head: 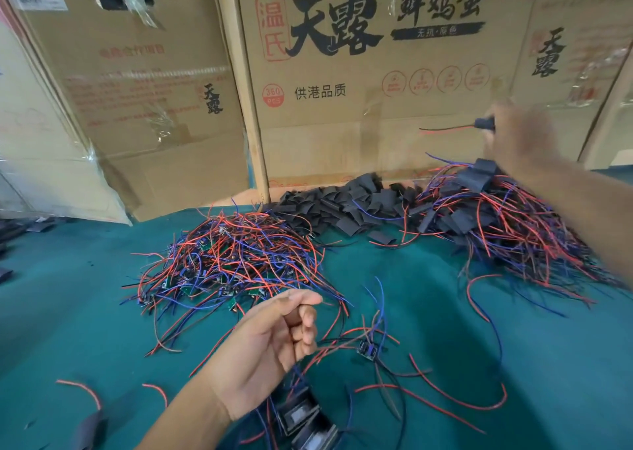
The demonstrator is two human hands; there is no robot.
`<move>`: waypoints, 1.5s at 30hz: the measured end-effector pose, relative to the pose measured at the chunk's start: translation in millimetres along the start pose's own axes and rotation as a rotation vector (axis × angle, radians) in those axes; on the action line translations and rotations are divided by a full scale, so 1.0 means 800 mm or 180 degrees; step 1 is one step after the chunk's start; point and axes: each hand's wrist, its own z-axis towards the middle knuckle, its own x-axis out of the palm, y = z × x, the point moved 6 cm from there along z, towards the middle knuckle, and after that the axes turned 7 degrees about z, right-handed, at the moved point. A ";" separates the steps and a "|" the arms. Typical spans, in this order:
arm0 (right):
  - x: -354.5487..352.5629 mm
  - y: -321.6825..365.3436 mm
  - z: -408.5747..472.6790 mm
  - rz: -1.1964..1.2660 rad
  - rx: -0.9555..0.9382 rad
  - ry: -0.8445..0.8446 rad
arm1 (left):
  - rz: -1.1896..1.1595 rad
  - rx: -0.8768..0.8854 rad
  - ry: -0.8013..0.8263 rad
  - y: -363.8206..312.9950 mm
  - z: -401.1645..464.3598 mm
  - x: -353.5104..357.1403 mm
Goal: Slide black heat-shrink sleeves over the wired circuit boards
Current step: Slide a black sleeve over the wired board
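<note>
Three piles along tabletop far edge: bare wired boards (226, 261), loose sleeves (342, 203), sleeved boards (507, 223). Right grip (520, 138) pinches one sleeved board (484, 123); left grip (274, 350) curled, pinching wires (346, 343).

Left hand (270, 347): low in the foreground, forearm entering from the bottom edge, palm turned inward, fingers loosely curled, thumb and forefinger tips close together; whether the grip holds anything cannot be told. Right hand (520, 138): raised at upper right, arm extended forward from the right edge, motion-blurred, back toward the camera, fingers closed in a pinching grip.
</note>
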 end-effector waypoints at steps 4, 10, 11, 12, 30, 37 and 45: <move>0.065 -0.026 -0.018 -0.0794 0.0491 0.1185 | -0.0004 0.0014 -0.0076 -0.005 0.000 -0.003; 0.052 0.064 -0.046 -0.0346 -0.0133 0.0486 | 0.0814 0.0188 -0.0829 -0.004 0.000 -0.014; 0.060 0.095 -0.060 -0.0023 -0.0341 0.0715 | 0.1108 0.0275 -0.1208 -0.005 0.001 -0.023; 0.070 0.127 -0.079 0.0349 -0.0517 0.1025 | 0.1280 0.0430 -0.1597 -0.008 0.000 -0.033; 0.170 0.422 -0.279 0.0656 -0.1535 0.2127 | -0.0069 0.1083 -0.3963 -0.030 -0.040 -0.151; 0.180 0.429 -0.283 0.0925 -0.0836 0.2347 | 0.0079 0.1181 -0.4010 -0.035 -0.044 -0.154; 0.054 0.361 -0.255 0.1649 -0.0563 0.2113 | 0.1030 0.0802 -0.2231 -0.035 -0.012 -0.078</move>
